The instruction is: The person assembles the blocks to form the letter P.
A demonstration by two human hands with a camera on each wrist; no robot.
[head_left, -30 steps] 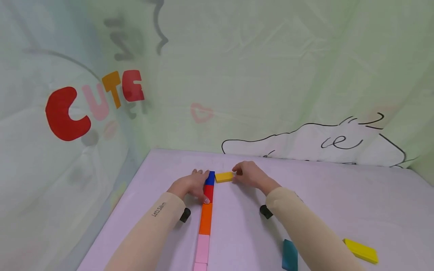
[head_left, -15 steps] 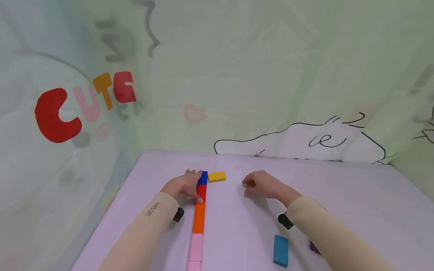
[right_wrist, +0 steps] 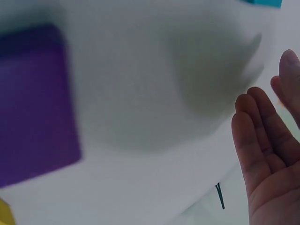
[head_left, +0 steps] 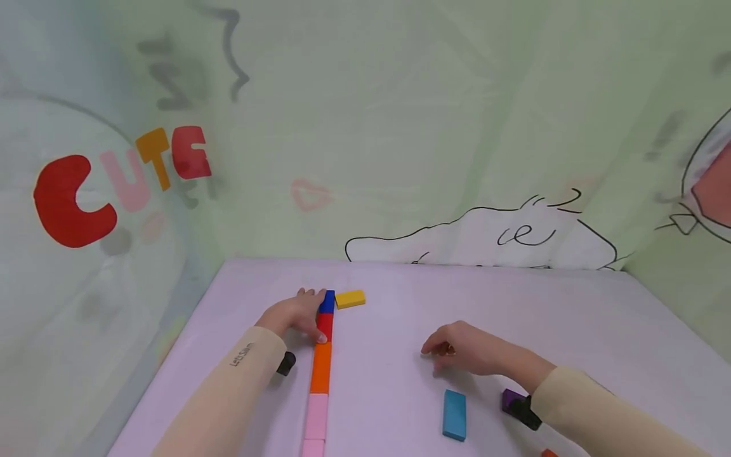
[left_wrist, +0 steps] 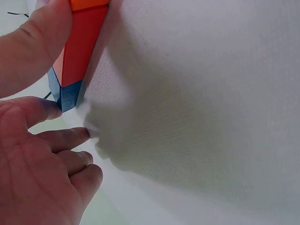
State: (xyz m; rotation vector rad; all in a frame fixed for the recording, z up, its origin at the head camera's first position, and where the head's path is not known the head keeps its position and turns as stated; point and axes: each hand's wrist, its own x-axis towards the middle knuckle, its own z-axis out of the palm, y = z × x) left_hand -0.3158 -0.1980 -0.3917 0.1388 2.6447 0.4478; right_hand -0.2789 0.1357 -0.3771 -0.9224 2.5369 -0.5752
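Nearer than the orange block, pink blocks continue its row, long axes near-to-far. Right of it lies a light-blue block aligned likewise; slightly farther hovers the empty right hand, fingers loosely bent. Left of it, sleeve print begins "Lets". Beyond it, the spread left hand touches the red block and blue block; a yellow block lies crosswise. Far left, wall letters read "CUTE".
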